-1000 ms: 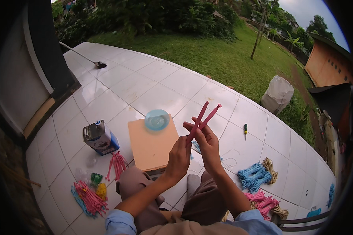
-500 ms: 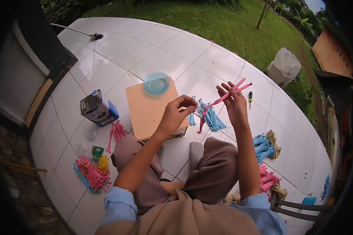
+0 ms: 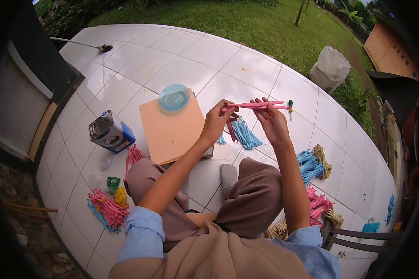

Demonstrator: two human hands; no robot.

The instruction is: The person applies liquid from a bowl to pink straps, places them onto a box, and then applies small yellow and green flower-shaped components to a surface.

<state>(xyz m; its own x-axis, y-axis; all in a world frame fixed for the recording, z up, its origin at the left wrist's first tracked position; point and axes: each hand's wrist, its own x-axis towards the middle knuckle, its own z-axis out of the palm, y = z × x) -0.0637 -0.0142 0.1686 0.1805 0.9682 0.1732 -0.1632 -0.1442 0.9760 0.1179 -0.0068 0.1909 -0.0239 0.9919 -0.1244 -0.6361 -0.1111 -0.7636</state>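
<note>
Pink strap-like strips (image 3: 256, 105) with knobbed ends stretch between my hands, above the tiled floor. My left hand (image 3: 219, 118) pinches them near one end, and another pink strip hangs below its fingers. My right hand (image 3: 272, 120) has them between thumb and fingers, palm turned up. A small yellow piece shows at the strips' right end, close to a green-handled screwdriver (image 3: 291, 106) on the floor. Under my hands lies a bundle of blue strips (image 3: 246, 135).
A peach-coloured board (image 3: 170, 132) bears a blue bowl (image 3: 173, 97). Left of it stands a metal can (image 3: 111, 132). Pink strips (image 3: 109, 207) and a yellow bag (image 3: 121, 197) lie at left; blue (image 3: 309, 166) and pink bundles (image 3: 319, 204) at right, near a chair (image 3: 358, 235).
The strips have swung from slanted to nearly level. My left hand has closed on their left end, and my right hand's fingers have drawn together around them.
</note>
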